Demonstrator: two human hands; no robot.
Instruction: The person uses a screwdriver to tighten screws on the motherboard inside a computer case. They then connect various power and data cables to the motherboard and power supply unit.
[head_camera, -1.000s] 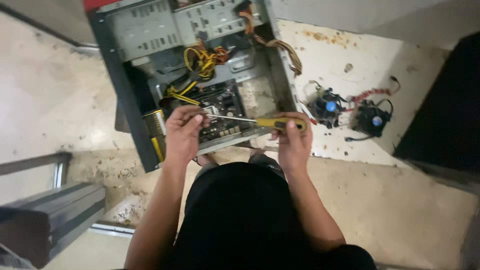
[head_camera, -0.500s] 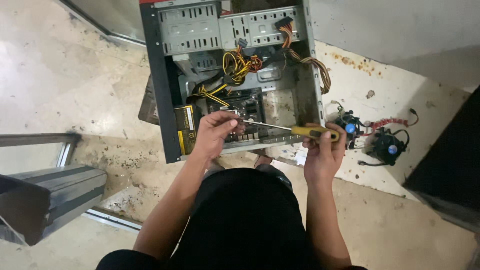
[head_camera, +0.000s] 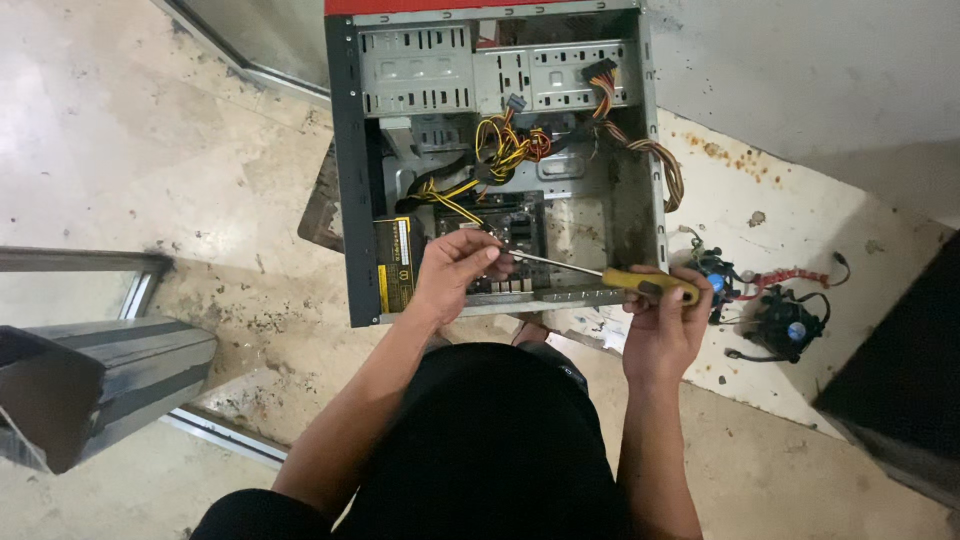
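My right hand (head_camera: 662, 325) is closed around the yellow handle of a screwdriver (head_camera: 600, 277), whose thin metal shaft runs leftward and slightly up to my left hand (head_camera: 455, 272). My left fingers are curled and pinch the shaft near its tip, just over the circuit board (head_camera: 505, 235) low in the open computer case (head_camera: 345, 180). Whether the tip touches the board I cannot tell; my fingers hide it.

The case lies on its side on the floor in front of my knees, its grey frame open toward me. Just left of my left hand a black box with a yellow label (head_camera: 397, 265) sits against the case wall. Above the board, a bundle of yellow and black wires (head_camera: 500, 155) crosses the middle of the case, and another braid of coloured wires (head_camera: 650, 155) hangs over the right wall. Perforated metal drive bays (head_camera: 480, 70) fill the far end.

Outside the case to the right, on a pale stained sheet (head_camera: 800, 230), lie two black cooling fans (head_camera: 785, 325) with a red cable (head_camera: 790, 275), just beside my right hand. To my left stands a grey metal frame (head_camera: 100, 370), well apart.
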